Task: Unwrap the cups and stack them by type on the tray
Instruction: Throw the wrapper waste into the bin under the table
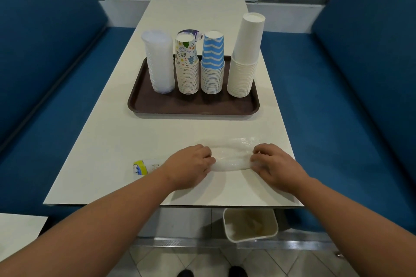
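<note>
Table [117,141]: cream top, right in front of me.
Benches [56,74]: blue padded seats flanking both sides.
Bin [249,225]: white, on the floor beneath the table's near edge.

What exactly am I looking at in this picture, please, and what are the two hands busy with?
There is no machine here: a person wears a camera on the head, so the one picture looks forward and down over their own arms. They stand at a pale table between blue benches. On it sits a brown tray carrying four upside-down stacks: clear plastic cups, patterned cups, blue zigzag cups and plain white cups. Near the table's front edge, the left hand and right hand each grip one end of an empty clear plastic wrapper. Another wrapper with a coloured label lies beside the left hand. A bin stands under the table.
</note>
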`<state>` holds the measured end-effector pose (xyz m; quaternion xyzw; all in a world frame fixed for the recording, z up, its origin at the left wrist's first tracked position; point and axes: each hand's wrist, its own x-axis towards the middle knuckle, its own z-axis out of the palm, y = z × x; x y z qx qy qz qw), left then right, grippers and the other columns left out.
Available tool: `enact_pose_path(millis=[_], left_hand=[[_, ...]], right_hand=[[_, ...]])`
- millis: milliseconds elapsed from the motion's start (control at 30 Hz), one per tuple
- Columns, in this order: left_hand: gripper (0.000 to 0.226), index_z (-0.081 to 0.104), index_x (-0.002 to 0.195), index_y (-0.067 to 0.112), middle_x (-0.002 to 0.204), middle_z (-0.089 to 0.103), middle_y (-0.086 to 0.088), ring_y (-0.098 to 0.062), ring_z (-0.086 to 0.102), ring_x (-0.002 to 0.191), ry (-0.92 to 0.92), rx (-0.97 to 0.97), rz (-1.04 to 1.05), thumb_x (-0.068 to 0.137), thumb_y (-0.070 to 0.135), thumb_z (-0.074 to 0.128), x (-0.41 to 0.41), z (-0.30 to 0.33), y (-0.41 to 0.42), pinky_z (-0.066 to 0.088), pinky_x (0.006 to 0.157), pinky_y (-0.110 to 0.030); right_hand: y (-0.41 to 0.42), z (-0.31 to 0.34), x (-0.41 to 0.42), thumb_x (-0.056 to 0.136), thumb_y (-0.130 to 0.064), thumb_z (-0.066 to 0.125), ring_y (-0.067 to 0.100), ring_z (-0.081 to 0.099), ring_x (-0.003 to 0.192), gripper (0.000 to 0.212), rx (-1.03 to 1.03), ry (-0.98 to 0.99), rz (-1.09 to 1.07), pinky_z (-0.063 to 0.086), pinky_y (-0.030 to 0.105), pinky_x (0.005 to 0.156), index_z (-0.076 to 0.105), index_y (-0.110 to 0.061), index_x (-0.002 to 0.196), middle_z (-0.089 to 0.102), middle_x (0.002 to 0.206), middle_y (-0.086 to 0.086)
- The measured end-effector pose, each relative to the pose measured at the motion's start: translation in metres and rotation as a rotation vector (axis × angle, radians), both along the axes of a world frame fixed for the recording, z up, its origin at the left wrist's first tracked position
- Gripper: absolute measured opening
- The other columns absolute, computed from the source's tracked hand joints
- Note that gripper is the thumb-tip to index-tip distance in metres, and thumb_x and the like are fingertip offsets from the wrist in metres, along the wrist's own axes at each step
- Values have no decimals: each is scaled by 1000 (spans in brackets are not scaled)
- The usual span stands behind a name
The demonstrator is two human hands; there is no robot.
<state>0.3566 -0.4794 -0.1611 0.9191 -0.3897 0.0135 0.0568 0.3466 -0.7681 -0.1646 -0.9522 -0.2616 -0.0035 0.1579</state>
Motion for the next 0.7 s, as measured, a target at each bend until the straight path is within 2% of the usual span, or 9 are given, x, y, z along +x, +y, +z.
enact_pose_path(millis=[100,200,300,367,467,567,633,667,700], left_hand=[[29,59,122,20,111,63,-2,-23,56,105,155,-6,208,99,16,41,8,14,-9,45,87,-33],[29,48,129,26,115,63,-5,-26,56,101,315,-20,396,104,26,34,26,21,-14,46,87,-38],[28,48,127,27,115,63,-6,-27,56,99,366,76,460,104,32,33,40,24,-16,46,83,-38],[30,49,125,27,114,64,-5,-26,57,99,363,98,511,102,42,37,48,25,-14,45,81,-36],[47,47,122,32,105,62,4,-21,57,96,433,38,537,87,63,53,48,29,0,47,83,-35],[35,55,117,30,105,64,3,-18,52,90,516,35,563,88,46,63,45,37,30,44,81,-30],[26,59,114,26,113,65,-2,-20,54,95,493,82,664,90,35,59,50,43,48,44,82,-31],[27,59,116,25,117,64,-2,-23,56,100,387,118,697,91,32,57,51,45,51,45,85,-33],[29,60,117,22,118,62,-3,-27,57,103,186,100,687,90,28,54,51,44,47,44,87,-37]], right_hand=[[11,7,10,102,-20,52,22,50,91,17,59,92,-119,42,29,79,67,-11,99,62,92,-2],[26,13,26,106,-25,37,25,46,83,25,70,223,-316,38,36,68,57,-13,99,50,74,-4],[39,17,42,107,-32,34,28,53,80,22,-70,260,-408,44,36,69,50,-17,108,55,82,3],[44,15,48,105,-34,36,29,55,79,20,-135,278,-439,44,36,70,45,-19,115,58,86,6],[45,11,49,104,-35,35,30,54,79,28,-185,257,-439,42,36,70,40,-21,128,58,87,8],[43,10,47,104,-37,33,30,52,78,35,-207,247,-433,44,37,69,34,-24,137,54,83,7],[42,10,46,104,-36,32,30,52,78,40,-227,252,-432,41,37,69,30,-24,143,53,82,7],[41,10,46,105,-35,32,29,52,78,42,-240,250,-430,39,37,70,28,-24,145,53,82,7],[41,11,47,105,-35,32,29,52,77,44,-247,243,-424,37,36,70,26,-23,147,53,82,6]])
